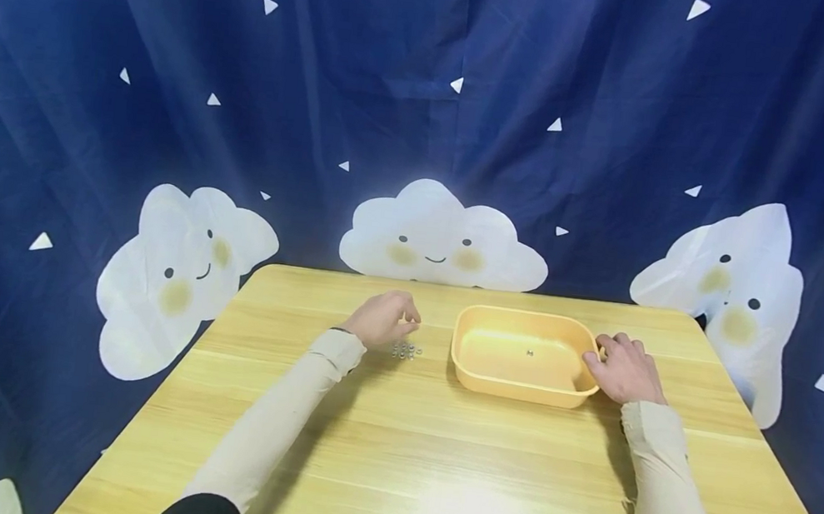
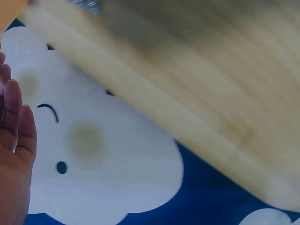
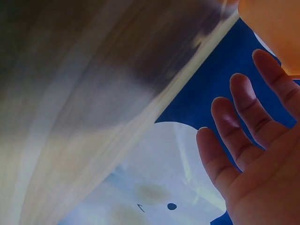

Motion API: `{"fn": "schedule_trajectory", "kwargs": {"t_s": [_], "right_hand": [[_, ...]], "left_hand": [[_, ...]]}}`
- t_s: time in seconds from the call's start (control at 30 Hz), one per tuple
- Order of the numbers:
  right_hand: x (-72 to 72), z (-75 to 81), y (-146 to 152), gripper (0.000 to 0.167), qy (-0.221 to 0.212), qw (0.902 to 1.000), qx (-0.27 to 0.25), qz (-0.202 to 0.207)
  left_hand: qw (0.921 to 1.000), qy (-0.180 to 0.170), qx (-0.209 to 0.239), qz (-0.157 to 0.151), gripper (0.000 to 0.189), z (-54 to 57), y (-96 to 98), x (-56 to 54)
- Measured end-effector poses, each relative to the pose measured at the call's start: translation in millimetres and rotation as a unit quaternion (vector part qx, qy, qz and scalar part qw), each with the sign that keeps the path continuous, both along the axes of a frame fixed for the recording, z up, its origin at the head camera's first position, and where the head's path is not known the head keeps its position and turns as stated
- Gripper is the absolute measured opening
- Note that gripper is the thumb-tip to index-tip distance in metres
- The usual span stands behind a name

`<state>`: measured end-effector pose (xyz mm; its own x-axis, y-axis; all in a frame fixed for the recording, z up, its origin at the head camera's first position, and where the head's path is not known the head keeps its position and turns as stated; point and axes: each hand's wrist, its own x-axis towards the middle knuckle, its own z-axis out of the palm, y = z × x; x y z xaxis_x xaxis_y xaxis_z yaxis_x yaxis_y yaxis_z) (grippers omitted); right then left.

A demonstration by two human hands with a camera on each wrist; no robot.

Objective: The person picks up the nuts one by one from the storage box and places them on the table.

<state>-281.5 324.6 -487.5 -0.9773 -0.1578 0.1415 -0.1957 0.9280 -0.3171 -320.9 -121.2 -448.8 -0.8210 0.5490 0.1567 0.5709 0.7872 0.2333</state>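
Observation:
On the wooden table, several small shiny metal pieces (image 1: 405, 350) lie grouped together, too small to tell their exact kind. My left hand (image 1: 384, 319) hovers just beside and above them, fingers loosely bent, with nothing visible between them. In the left wrist view, the fingers of the left hand (image 2: 16, 122) look relaxed and apart from the pieces. To the right is a yellow plastic basin (image 1: 518, 391), with one small metal piece (image 1: 530, 353) on its floor. My right hand (image 1: 626, 369) holds the basin's right end, thumb over the rim and fingers outside.
The table (image 1: 376, 454) has a back edge close behind the basin. A dark blue curtain (image 1: 396, 121) with white clouds and triangles hangs around the table's back and sides. Bright glare lies on the near tabletop.

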Motion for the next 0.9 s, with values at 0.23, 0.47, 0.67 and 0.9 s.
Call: {"fn": "schedule_trajectory", "kwargs": {"t_s": [0.23,0.47,0.67,0.9], "right_hand": [[1.3,-0.2,1.6,0.05,0.001,1.0,0.006,-0.005],[3.5,1.6,2.1,0.052,-0.003,0.9998,0.014,-0.012],[3.7,4.8,-1.3,0.049,-0.009,0.9995,0.029,-0.011],[3.7,5.7,-2.9,0.046,-0.006,0.9992,0.034,-0.017]], "left_hand": [[0.9984,0.035,-0.018,-0.04,0.014,13.3,20.0,-8.0],[0.9936,0.057,-0.045,-0.087,0.013,18.3,45.5,-9.8],[0.9865,0.079,-0.072,-0.124,0.015,15.3,64.7,-7.1],[0.9825,0.078,-0.104,-0.133,0.017,13.8,86.4,-5.1]]}}
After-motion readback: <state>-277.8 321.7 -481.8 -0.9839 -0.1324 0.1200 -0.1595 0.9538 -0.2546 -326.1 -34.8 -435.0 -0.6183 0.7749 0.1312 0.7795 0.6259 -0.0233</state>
